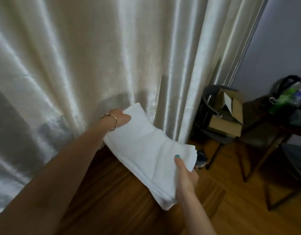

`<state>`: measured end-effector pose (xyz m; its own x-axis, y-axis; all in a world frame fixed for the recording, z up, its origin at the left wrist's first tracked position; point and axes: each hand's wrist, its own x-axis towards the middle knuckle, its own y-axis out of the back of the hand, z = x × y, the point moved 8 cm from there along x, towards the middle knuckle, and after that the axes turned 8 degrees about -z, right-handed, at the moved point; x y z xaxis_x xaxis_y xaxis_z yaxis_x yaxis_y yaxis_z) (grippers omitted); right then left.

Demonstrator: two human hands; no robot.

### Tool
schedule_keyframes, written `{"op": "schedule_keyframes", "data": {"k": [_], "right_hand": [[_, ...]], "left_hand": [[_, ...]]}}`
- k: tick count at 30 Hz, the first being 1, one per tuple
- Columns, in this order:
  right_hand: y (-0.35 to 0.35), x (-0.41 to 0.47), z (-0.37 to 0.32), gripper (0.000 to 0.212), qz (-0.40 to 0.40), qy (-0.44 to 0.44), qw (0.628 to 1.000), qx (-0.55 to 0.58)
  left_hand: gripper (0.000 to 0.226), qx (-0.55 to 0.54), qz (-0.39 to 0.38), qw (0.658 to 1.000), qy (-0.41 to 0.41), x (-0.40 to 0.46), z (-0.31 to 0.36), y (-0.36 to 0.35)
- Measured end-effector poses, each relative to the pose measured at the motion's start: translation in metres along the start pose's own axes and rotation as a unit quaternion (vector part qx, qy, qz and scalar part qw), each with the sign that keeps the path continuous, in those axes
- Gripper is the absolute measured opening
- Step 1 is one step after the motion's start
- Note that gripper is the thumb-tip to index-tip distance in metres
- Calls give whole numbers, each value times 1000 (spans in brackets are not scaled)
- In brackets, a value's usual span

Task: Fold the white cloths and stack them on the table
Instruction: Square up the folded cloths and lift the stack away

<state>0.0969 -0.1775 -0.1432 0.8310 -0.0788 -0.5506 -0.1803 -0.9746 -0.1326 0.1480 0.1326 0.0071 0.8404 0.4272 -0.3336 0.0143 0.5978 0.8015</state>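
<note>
Now, largest to smallest, as we see it:

Curtain: a pale, glossy curtain (95, 56) hangs across most of the view, just behind the cloth; we would keep the far edge from brushing into its folds.

Floor: a wooden floor (122, 197) lies below our arms. No desk for the stack shows itself plainly, so where the pile is to go we cannot tell.

Side furniture: to the right a dark-framed stand (258, 150) carries an open cardboard box (229, 116) and, further right, a bag (292, 92). They sit well apart from the cloth.

White cloth: the white cloth (146, 150) is held in the air between our two hands, over the floor. It already looks folded into a long band of several layers, and it sags a little in the middle.

Step in hand: we judge this to be the next fold. Doing it well means pulling the band taut, lining up the layered edges, then bringing one end onto the other.

Left hand: our left hand (121, 118) grips the far end; its fingers are hidden behind the cloth.

Right hand: our right hand (185, 175) pinches the near end, thumb on top.

Bracelet: a thin bracelet (112, 122) circles the left wrist.
</note>
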Motion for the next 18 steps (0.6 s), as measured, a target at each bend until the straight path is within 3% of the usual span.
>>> {"op": "schedule_keyframes", "data": {"k": [5,9,14,18], "right_hand": [[1,24,26,47,55,-23,991,122],[2,28,59,44,122,-53,974,182],[15,39,66,40,171,-38,975,137],[18,41,55,31,157,-7,983,96]], "left_hand": [[49,111,-7,994,-2,71,46,-25],[53,159,-27,987,-3,108,46,-74],[44,172,-36,984,40,139,12,-129],[38,202,4,976,78,141,22,-117]]}}
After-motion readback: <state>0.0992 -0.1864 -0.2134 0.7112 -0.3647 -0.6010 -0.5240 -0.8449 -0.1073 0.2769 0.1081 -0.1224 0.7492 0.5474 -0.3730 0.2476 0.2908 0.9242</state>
